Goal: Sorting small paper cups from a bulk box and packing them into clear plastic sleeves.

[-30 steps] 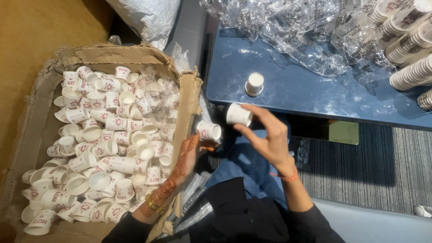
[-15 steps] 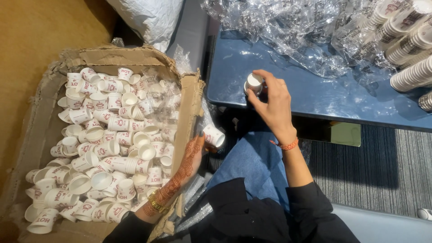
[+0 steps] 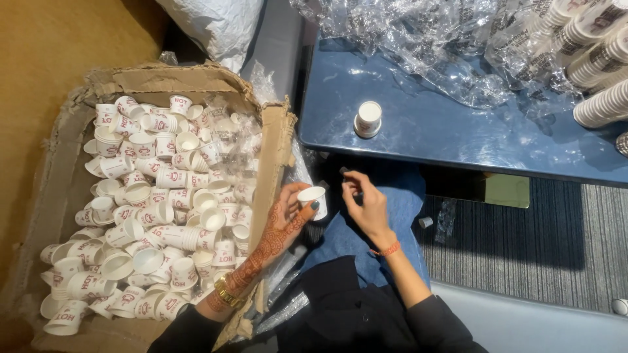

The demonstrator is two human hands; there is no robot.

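Head view, downward. A torn cardboard box point(image 3: 59, 163), filled with loose small white paper cups point(image 3: 150, 216) with red print, is seen at the left. A dark blue table point(image 3: 458, 137) occupies the upper right; crumpled clear plastic wrap point(image 3: 418, 46) lies along its far edge, and sleeved stacks of cups point(image 3: 602, 59) are laid at its far right corner. A short stack of cups point(image 3: 368, 119) stands mouth-up near the table's left edge, apart from the wrap.

The step in hand is judged to be the gathering of single cups from the box into a stack. A single paper cup point(image 3: 313, 198) is held just off the box's right wall, over the lap and below the table's near edge. It is pinched narrowly between thumb and fingers of the left hand point(image 3: 284, 219), mouth tilted upward. The right hand point(image 3: 367, 204) is held just beside it, fingers loosely curled and partly open; whether anything small is held in it cannot be told. The next move is judged to call for the cup being passed across and seated squarely on the stack.
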